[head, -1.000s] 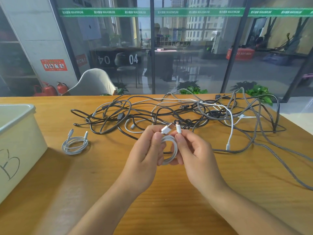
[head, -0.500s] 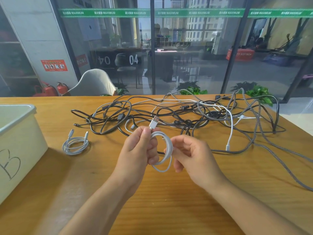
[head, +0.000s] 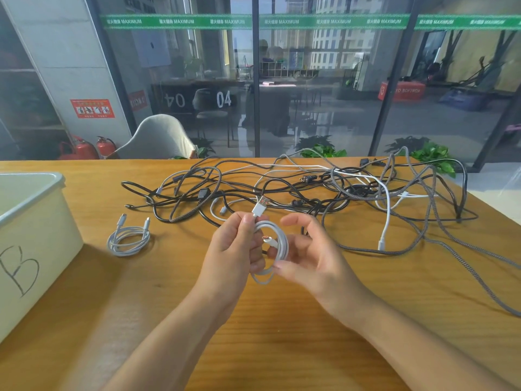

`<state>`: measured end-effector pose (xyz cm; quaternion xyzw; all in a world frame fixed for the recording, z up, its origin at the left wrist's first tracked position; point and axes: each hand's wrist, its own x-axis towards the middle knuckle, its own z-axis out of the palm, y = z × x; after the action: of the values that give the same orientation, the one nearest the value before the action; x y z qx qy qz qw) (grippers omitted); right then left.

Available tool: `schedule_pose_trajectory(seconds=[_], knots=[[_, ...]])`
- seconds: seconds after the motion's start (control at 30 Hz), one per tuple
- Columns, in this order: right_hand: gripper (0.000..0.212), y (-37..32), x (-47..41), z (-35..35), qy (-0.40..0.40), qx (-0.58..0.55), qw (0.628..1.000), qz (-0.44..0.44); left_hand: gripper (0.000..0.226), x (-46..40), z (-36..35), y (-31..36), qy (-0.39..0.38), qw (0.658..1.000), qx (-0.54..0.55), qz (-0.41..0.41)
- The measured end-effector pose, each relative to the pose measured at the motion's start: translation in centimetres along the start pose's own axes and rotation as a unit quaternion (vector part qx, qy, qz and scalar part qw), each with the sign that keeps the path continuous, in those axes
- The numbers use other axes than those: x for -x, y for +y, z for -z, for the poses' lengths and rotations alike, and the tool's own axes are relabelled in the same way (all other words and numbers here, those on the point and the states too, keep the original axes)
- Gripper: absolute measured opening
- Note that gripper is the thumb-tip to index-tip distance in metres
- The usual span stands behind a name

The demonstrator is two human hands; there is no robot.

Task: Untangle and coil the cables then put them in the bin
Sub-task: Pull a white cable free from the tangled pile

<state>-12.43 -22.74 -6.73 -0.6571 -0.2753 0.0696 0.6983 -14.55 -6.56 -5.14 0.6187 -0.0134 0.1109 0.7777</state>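
Left hand [head: 234, 249]: pinches the white coil [head: 272, 249] near its USB plug, which sticks up above the fingers.
Right hand [head: 307, 249]: fingers loosely spread, cupping the coil's right side (no clear grip).
Coil: held above the counter [head: 282, 320], between both hands.
Second coil [head: 128, 239]: lies on the counter, near the bin [head: 36, 221].
Tangle [head: 324, 190]: black, grey and white cables spread behind the hands.

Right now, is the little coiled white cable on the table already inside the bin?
No, the small coiled cable lies on the wooden table, beside the bin and outside it.
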Motion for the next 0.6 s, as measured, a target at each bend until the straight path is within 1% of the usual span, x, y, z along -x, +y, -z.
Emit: schedule_pose_trajectory(seconds=[0.1,0.17,0.23,0.3,0.37,0.43,0.5,0.6], knots=[[0.031,0.4,0.07,-0.79,0.064,0.124,0.987,0.084,0.037,0.29,-0.39,-0.17,-0.009,1.0,-0.016,0.004],[0.019,0.38,0.12,-0.88,0.101,0.177,0.972,0.114,0.038,0.39,-0.67,-0.24,-0.018,1.0,-0.011,0.009],[0.012,0.35,0.26,-0.85,0.118,0.222,0.958,0.134,0.035,0.4,-0.81,-0.21,-0.021,1.0,-0.011,0.012],[0.013,0.37,0.36,-0.94,0.127,0.249,0.95,0.138,0.03,0.47,-0.77,-0.09,-0.023,1.0,-0.013,0.01],[0.02,0.28,0.3,-1.08,0.138,0.267,0.945,0.131,0.027,0.55,-0.66,-0.01,-0.024,1.0,-0.016,0.011],[0.023,0.22,0.21,-1.14,0.145,0.261,0.946,0.123,0.026,0.59,-0.58,0.02,-0.025,1.0,-0.013,0.013],[0.023,0.21,0.14,-1.13,0.152,0.249,0.949,0.116,0.026,0.59,-0.56,-0.04,-0.027,0.999,-0.013,0.014],[0.02,0.4,-0.03,-0.81,0.174,0.276,0.935,0.142,0.03,0.6,-0.56,-0.37,-0.027,0.999,-0.024,0.018]])
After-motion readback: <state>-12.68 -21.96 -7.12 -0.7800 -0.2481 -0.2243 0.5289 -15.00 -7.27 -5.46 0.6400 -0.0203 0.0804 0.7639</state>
